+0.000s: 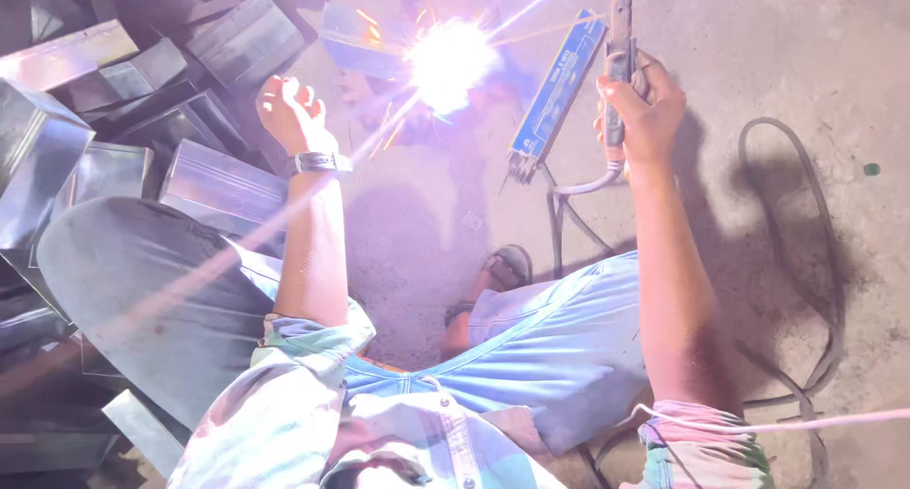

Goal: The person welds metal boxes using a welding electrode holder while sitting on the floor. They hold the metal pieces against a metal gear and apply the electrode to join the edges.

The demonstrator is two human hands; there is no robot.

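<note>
Right hand (637, 110) closed around the handle of a welding electrode holder (618, 48), holder pointing up and away from the body, thin rod running left from its jaws toward the arc. Arc flash (447, 61) very bright, sparks thrown out around it; what exactly is being welded under the glare cannot be made out. Small metal piece (355, 42) lies just left of the flash. Left hand (292, 112) held up near the flash, fingers loosely curled, palm side toward the light, holding nothing; wristband (320, 162) on that wrist. Blue electrode box (557, 86) lies on the concrete floor (806, 53) between the flash and the right hand, loose rods sticking out of its lower end. Cable (569, 188) drops from the holder's base and loops away across the floor to the right. Stack of sheet-metal boxes (114, 100) at left, beside the left knee. Sandalled foot (502, 271) below the box, person crouched
</note>
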